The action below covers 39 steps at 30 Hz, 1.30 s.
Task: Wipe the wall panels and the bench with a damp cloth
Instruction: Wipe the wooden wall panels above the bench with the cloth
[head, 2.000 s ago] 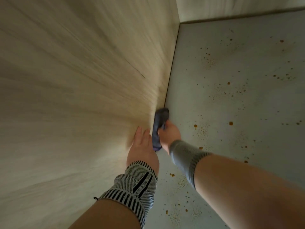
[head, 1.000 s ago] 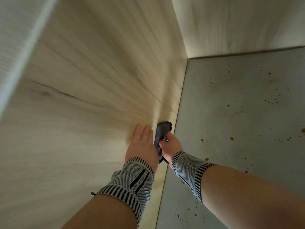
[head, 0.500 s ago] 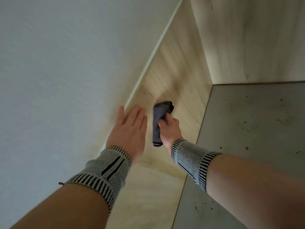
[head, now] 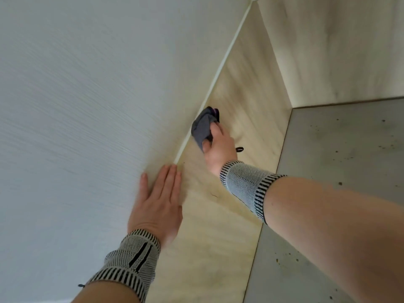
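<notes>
Wood-look wall panel [head: 244,101] is where the action is right now; right hand [head: 218,145] has its fingers curled tight around a bunched grey cloth [head: 202,126] and is pressing it against the panel right up at the pale top trim [head: 218,71], where the panel meets the textured white wall [head: 87,95] above; the cloth is touching the panel just beside that trim edge, up high rather than down near the bottom. Left hand [head: 158,197] is flat, fingers straight and close together, palm resting on the wall surface across the line between white wall and panel; looks like it's just bracing, not holding anything. Both wrists have knitted striped wrist bands [head: 244,186] on.

As for progress; honestly hard to call from this shot. No wet streaks or clear clean/dirty boundary show on the panel, so I can't tell how much of it is already wiped; my guess is this panel is mid-wipe, working along the upper edge. The adjoining panel [head: 338,51] round the corner shows no sign either way. The grey surface [head: 338,160] below still has plenty of brown specks scattered over it; if that's the bench, I'd say it's not done yet and is the bigger chunk left.
</notes>
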Motion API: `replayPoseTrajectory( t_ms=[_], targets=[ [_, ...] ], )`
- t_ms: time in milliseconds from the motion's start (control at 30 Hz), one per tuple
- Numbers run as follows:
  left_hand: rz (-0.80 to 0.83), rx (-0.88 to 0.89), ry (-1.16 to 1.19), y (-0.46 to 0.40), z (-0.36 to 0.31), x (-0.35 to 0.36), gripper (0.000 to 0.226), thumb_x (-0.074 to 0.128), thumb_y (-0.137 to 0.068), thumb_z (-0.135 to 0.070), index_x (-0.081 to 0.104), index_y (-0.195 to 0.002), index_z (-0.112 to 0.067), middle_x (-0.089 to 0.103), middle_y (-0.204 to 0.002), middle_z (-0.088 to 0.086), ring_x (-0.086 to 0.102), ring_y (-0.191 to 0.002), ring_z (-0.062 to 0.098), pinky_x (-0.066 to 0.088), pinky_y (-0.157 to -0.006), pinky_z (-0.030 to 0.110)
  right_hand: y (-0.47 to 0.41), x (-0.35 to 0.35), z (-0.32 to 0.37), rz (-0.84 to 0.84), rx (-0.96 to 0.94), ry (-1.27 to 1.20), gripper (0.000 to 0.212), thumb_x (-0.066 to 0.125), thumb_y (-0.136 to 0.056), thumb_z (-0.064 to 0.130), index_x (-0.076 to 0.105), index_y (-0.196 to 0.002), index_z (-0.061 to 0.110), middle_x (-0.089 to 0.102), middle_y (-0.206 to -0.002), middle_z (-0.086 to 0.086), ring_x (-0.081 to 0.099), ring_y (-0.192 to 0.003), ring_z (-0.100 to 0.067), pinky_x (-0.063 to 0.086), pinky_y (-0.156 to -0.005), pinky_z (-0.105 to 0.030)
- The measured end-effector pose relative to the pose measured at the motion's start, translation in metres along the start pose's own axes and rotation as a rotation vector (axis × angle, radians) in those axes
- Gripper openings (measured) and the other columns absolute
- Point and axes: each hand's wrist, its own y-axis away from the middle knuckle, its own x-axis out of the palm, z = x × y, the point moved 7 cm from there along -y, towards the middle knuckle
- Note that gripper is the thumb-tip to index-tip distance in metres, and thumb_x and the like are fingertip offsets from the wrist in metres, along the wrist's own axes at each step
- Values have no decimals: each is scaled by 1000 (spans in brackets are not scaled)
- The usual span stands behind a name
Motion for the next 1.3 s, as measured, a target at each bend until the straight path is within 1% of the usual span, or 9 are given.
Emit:
replayPoseTrajectory(
  t_ms=[133,300,367,467,567,667,900,1133,1300],
  targets=[
    [-32,-23,87,-2,1,5,70,33,-85,-36,29,-145,0,26,-155,13,33,-143,28,-8,-120,52,58,23,5,-17,-96,-15,47,48,-96,12,42,-143,7,32,-153,-10,31,-136,-32,23,-116,-33],
    [-28,-24,87,0,2,2,68,30,-88,-35,24,-147,-2,26,-156,13,32,-145,26,-9,-120,52,88,34,4,62,-107,-10,52,48,-98,15,34,-149,19,18,-159,2,24,-138,-24,20,-116,-26],
    [-17,-62,108,-2,2,-1,71,28,-88,-31,7,-150,-3,13,-158,11,20,-149,24,-17,-117,51,52,22,8,22,-74,-12,51,44,-99,16,34,-149,20,10,-162,4,29,-133,-28,27,-112,-32],
    [-13,-34,11,2,-2,-4,66,2,-91,-31,-42,-133,-6,-43,-143,5,-37,-135,18,-42,-97,49,23,13,5,-31,40,-16,44,36,-101,17,36,-145,16,15,-161,6,33,-126,-29,29,-101,-32],
    [-21,-41,46,0,-2,-5,62,-2,-92,-29,-47,-129,-7,-43,-143,5,-37,-134,15,-42,-98,48,67,31,11,-28,-104,-31,44,39,-100,13,40,-143,18,26,-157,4,32,-132,-25,26,-106,-29],
    [73,-28,45,2,-3,-1,63,-11,-88,-36,-57,-120,-8,-47,-141,4,-42,-133,17,-42,-97,48,130,54,5,70,-155,-13,53,41,-101,17,28,-151,31,16,-160,13,24,-137,-18,23,-116,-31],
    [70,-37,36,1,-4,-7,73,13,-100,-33,-52,-122,-9,-36,-153,3,-28,-147,21,-40,-96,48,42,22,1,-41,5,6,48,36,-102,17,33,-149,20,23,-159,5,38,-123,-31,28,-101,-28],
    [104,-16,-7,1,-4,-7,72,12,-101,-40,-51,-126,-13,-34,-158,10,-32,-145,24,-40,-95,51,127,55,-7,38,-71,26,53,39,-102,19,26,-152,27,15,-160,9,31,-127,-22,24,-105,-23],
    [84,-16,-24,1,-4,-7,71,19,-100,-38,-37,-137,-13,-33,-158,11,-30,-146,26,-39,-96,53,54,38,-34,-40,144,-23,41,33,-100,18,40,-141,19,41,-148,-4,46,-123,-30,36,-105,-39]
  ],
)
